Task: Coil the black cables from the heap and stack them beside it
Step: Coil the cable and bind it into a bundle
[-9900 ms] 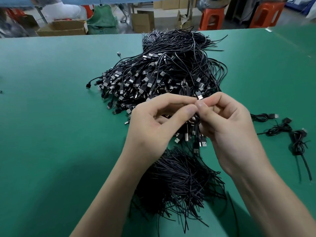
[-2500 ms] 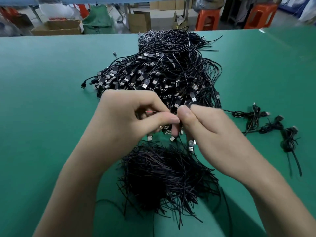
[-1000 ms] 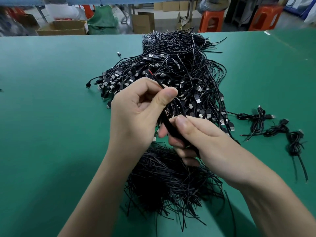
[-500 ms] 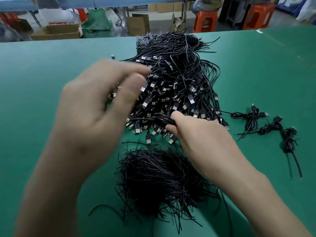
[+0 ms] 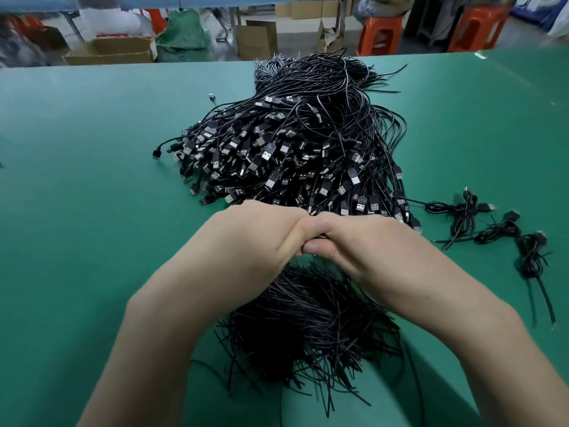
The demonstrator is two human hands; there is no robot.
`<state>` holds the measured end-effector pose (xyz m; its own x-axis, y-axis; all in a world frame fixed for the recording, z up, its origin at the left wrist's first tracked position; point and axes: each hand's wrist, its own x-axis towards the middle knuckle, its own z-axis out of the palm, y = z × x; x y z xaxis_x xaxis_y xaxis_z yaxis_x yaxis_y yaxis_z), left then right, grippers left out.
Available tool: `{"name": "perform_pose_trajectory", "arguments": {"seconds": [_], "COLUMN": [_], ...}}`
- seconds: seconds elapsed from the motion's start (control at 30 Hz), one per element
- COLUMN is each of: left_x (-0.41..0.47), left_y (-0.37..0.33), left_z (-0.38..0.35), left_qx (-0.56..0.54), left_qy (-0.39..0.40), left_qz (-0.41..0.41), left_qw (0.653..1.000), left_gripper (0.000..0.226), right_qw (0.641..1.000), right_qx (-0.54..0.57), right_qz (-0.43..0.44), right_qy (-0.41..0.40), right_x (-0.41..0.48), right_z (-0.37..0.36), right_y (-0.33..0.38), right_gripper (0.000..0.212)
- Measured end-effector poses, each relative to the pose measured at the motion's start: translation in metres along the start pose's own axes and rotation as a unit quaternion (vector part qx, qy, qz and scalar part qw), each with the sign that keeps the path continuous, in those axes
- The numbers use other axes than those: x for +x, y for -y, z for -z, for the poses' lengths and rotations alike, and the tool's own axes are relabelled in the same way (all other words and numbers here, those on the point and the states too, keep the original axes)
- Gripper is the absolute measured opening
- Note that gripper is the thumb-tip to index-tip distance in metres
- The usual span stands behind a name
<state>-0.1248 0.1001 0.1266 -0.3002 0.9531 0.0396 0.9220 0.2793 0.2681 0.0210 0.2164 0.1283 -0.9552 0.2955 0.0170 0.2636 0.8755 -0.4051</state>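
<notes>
A big heap of black USB cables (image 5: 295, 149) lies across the middle of the green table (image 5: 77, 211). My left hand (image 5: 255, 232) and my right hand (image 5: 354, 238) are pressed together at the heap's near edge, fingers curled downward over a black cable. That cable (image 5: 317, 238) shows only as a dark sliver between the thumbs; most of it is hidden. Three coiled cables (image 5: 492, 229) lie to the right of the heap.
A bundle of thin black ties (image 5: 308, 328) lies near me, under my forearms. Beyond the table's far edge stand cardboard boxes (image 5: 110, 50) and orange stools (image 5: 380, 33).
My left hand came down from above the heap and closed against my right hand at the heap's near edge. The cable that my right hand held is now covered by both hands.
</notes>
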Motion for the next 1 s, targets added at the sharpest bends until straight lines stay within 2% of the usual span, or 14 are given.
{"name": "perform_pose_trajectory", "arguments": {"seconds": [0.07, 0.13, 0.2, 0.27, 0.37, 0.47, 0.5, 0.57, 0.7, 0.8, 0.9, 1.0], "left_x": [0.004, 0.003, 0.003, 0.006, 0.012, 0.016, 0.017, 0.018, 0.012, 0.01, 0.01, 0.009], "left_y": [-0.001, -0.003, -0.005, -0.008, -0.021, -0.034, -0.036, -0.039, -0.048, -0.053, -0.058, -0.055], "left_z": [-0.007, -0.012, -0.016, -0.019, -0.025, -0.034, -0.036, -0.04, -0.049, -0.054, -0.053, -0.046], "left_qx": [-0.021, -0.118, -0.203, -0.3, -0.433, -0.517, -0.534, -0.53, -0.429, -0.388, -0.427, -0.443], "left_qy": [-0.045, -0.089, -0.131, -0.19, -0.243, -0.223, -0.21, -0.202, -0.256, -0.286, -0.251, -0.202], "left_qz": [-0.032, -0.04, -0.012, 0.027, 0.066, 0.072, 0.077, 0.075, 0.008, 0.022, 0.032, 0.024], "left_qw": [0.998, 0.988, 0.97, 0.934, 0.865, 0.823, 0.816, 0.82, 0.866, 0.876, 0.868, 0.873], "left_gripper": [0.051, 0.044, 0.044, 0.049, 0.051, 0.051, 0.05, 0.049, 0.044, 0.041, 0.047, 0.056], "right_qw": [0.999, 0.992, 0.978, 0.959, 0.926, 0.908, 0.902, 0.881, 0.843, 0.814, 0.785, 0.798], "right_qx": [0.031, 0.052, 0.082, 0.159, 0.322, 0.363, 0.365, 0.39, 0.428, 0.469, 0.502, 0.473], "right_qz": [-0.007, -0.048, -0.089, -0.11, -0.067, -0.016, -0.015, -0.038, -0.069, -0.071, -0.063, -0.057], "right_qy": [-0.017, -0.101, -0.17, -0.207, -0.184, -0.207, -0.228, -0.265, -0.317, -0.335, -0.358, -0.37], "right_x": [-0.001, -0.004, -0.008, -0.008, -0.003, 0.001, 0.003, 0.005, 0.006, 0.005, 0.004, 0.005], "right_z": [0.0, 0.0, 0.001, 0.0, -0.007, -0.013, -0.017, -0.023, -0.03, -0.033, -0.036, -0.034], "right_y": [-0.004, -0.012, -0.021, -0.032, -0.029, -0.012, -0.009, -0.007, -0.001, 0.005, 0.01, 0.006], "right_gripper": [0.042, 0.051, 0.053, 0.048, 0.04, 0.02, 0.02, 0.024, 0.032, 0.032, 0.037, 0.041]}}
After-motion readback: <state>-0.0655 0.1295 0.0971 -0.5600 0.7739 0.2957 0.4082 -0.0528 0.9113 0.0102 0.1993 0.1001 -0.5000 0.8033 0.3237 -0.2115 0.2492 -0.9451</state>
